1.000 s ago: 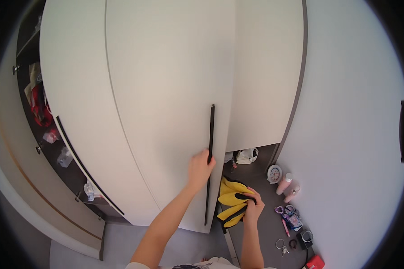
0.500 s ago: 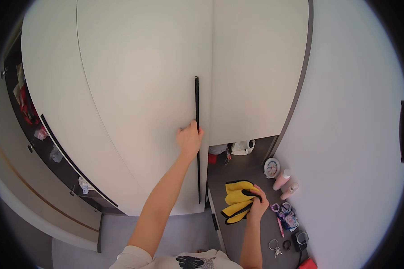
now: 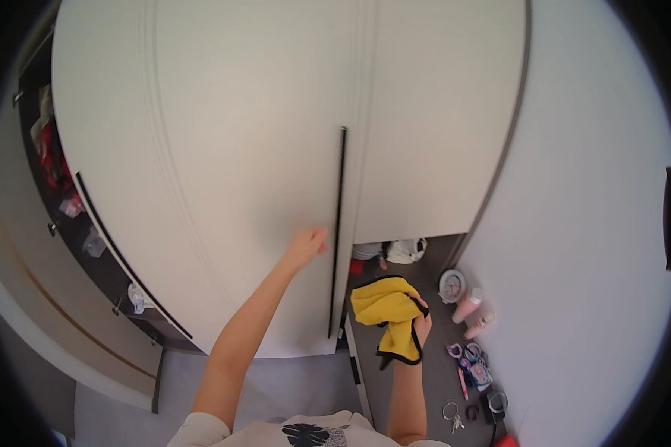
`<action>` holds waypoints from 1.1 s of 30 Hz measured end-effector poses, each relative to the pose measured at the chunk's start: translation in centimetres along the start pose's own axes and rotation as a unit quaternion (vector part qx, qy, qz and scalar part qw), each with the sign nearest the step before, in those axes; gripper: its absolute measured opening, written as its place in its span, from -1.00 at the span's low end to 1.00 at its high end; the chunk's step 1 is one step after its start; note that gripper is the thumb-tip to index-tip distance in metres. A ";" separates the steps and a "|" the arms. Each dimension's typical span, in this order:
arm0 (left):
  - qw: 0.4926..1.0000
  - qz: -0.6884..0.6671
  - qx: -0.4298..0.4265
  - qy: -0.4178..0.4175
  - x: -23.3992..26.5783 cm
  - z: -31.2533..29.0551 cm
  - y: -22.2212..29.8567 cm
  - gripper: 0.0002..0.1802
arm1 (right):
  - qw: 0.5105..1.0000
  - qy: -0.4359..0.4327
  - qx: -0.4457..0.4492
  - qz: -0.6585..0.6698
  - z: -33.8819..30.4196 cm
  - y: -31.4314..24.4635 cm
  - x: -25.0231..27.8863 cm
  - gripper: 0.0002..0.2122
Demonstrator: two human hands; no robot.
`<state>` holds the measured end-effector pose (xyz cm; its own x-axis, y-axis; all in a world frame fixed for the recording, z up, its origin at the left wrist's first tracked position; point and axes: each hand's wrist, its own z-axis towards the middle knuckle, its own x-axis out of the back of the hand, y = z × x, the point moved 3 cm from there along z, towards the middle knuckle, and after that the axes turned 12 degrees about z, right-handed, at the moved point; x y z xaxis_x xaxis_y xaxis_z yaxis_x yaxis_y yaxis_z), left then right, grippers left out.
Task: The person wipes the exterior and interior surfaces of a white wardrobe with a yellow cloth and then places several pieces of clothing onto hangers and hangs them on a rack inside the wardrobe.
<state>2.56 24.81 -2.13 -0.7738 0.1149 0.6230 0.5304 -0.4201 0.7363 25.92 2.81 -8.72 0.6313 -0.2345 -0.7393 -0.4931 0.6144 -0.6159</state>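
Note:
A yellow cloth (image 3: 386,302) with black edging hangs loosely folded from my right hand (image 3: 423,328), whose fingers are closed on its right side. It is held above the grey counter. My left hand (image 3: 308,247) is just left of the long black handle (image 3: 339,201) on the white cabinet door (image 3: 246,134), apart from it. Motion smears its fingers, so I cannot tell how far they are curled; nothing shows in it.
On the grey counter (image 3: 384,387) to the right stand a white round container (image 3: 451,286) and pink bottles (image 3: 467,305). Hair ties, keys (image 3: 457,425) and a black box lie nearer. An open niche holds a white bag (image 3: 406,251). At far left, a cabinet door (image 3: 89,320) stands open.
My left hand has come off the black handle and moved slightly left and down. The yellow cloth has shifted up and swung out of its fan-like folds, still in my right hand.

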 end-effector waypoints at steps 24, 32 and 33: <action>0.826 0.165 0.063 0.536 52.4 -23.4 -26.2 -0.27 | 0.726 -0.084 0.569 -0.377 -3.9 16.7 -62.4 -0.41; 0.839 0.072 -0.022 0.538 59.2 -16.4 -22.3 -0.24 | 0.395 -0.461 0.663 -0.439 -13.4 24.1 -72.7 -0.43; 0.841 0.071 -0.026 0.536 59.4 -16.7 -22.8 -0.24 | 0.326 -0.470 0.695 -0.435 -13.8 24.5 -73.3 -0.45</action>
<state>-61.24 26.15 13.65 -0.5870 -0.8049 0.0870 0.6490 -0.4035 0.6450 -40.69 24.65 26.60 0.3980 -0.8423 0.3634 0.4527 0.5249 0.7208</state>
